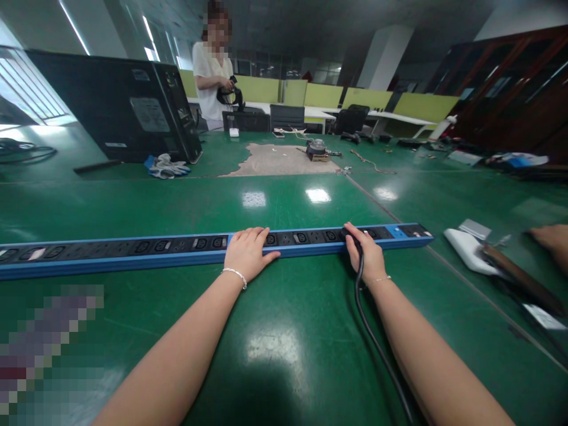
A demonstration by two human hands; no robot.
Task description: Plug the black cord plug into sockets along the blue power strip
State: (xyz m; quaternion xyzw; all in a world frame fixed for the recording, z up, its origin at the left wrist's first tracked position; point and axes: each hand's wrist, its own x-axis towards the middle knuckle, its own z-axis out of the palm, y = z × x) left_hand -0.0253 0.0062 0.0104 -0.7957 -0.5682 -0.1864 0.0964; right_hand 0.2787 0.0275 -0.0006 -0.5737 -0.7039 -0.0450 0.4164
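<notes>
A long blue power strip (pixel 133 260) with a row of black sockets lies across the green table (pixel 284 307). My left hand (pixel 247 253) rests flat on the strip near its middle, fingers stretched over the top and thumb out to the right. Further right, my right hand (pixel 366 253) is closed round the plug end of a black cable (pixel 370 334) at the strip's sockets. The plug itself is mostly hidden by the fingers. From there the cable runs down to the table's near edge.
Blue and white gloves (pixel 166 167) lie beside a black computer case (pixel 119 106) at the back left. A round metal device (pixel 316 148) stands at the back. To the right are a white object (pixel 470 251) and another person's hand (pixel 552 239). A person (pixel 213 71) stands behind.
</notes>
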